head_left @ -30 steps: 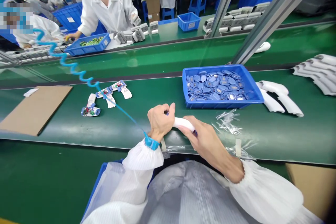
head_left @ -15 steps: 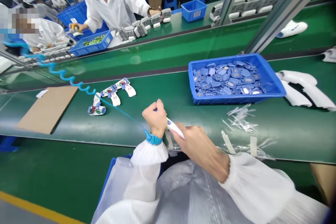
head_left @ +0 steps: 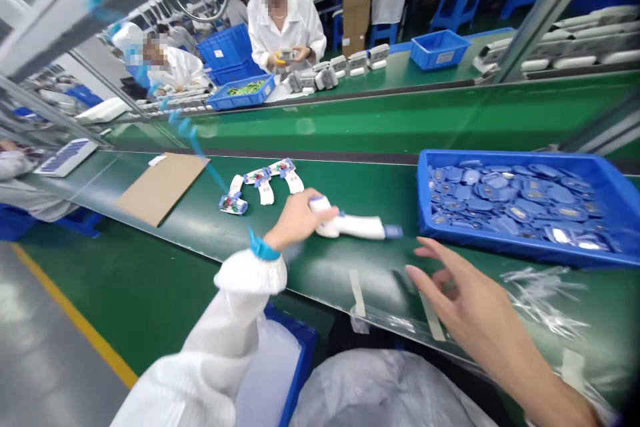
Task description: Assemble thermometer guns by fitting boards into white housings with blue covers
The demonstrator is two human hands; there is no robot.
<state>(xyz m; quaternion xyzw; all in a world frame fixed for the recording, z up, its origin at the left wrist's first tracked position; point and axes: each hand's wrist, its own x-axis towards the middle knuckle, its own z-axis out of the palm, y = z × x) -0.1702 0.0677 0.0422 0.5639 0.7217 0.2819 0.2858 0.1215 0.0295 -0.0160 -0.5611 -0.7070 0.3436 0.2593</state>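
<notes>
My left hand (head_left: 299,219), a blue strap round its wrist, grips the head of a white gun-shaped thermometer (head_left: 361,227). Its handle points right over the green bench, and a blue piece (head_left: 393,232) juts from the handle's end. My right hand (head_left: 463,287) is apart from it, fingers spread and holding nothing, in front of the blue bin (head_left: 425,213). Small blue oval covers (head_left: 500,197) fill much of that bin. Left of the thermometer lie several opened white housings (head_left: 265,188) with circuit parts showing.
A cardboard sheet (head_left: 163,190) lies on the bench (head_left: 320,267) at left. Clear plastic strips (head_left: 547,297) are at right, and tape pieces (head_left: 357,293) stick near the front edge. Across the line, a person (head_left: 286,27) in white handles a grey-white device beside a blue tray (head_left: 243,93).
My right hand has let go of the thermometer and moved right, opening. The left hand has turned it so its handle points right. The view has shifted left.
</notes>
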